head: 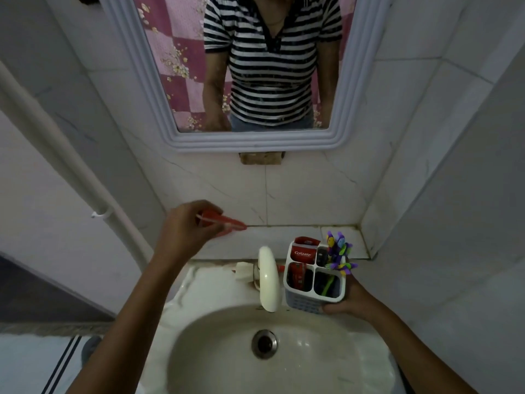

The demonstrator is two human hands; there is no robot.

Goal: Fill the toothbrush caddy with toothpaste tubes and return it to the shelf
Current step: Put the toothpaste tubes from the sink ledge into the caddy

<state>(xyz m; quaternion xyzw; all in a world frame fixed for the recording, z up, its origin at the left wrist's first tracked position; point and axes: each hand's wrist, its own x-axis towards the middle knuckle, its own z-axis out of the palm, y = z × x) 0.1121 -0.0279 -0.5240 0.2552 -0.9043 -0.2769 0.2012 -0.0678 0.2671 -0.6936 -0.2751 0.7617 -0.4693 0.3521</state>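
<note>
A white four-compartment toothbrush caddy (302, 301) is held over the sink's right rim by my right hand (350, 301), which grips it from the right and underneath. A red Colgate tube (303, 253) stands in its back left compartment and another red tube (298, 275) in the front left. Purple and green toothbrushes (339, 253) stick out of the right compartments. My left hand (186, 227) is raised over the left end of the tiled shelf (284, 237), shut on a red toothpaste tube (224, 220) that points right.
A white tap (268, 280) rises at the back of the sink (227, 365), just left of the caddy. A framed mirror (255, 140) hangs above the shelf. A white pipe (71, 166) runs down the left wall. Tiled walls close in on both sides.
</note>
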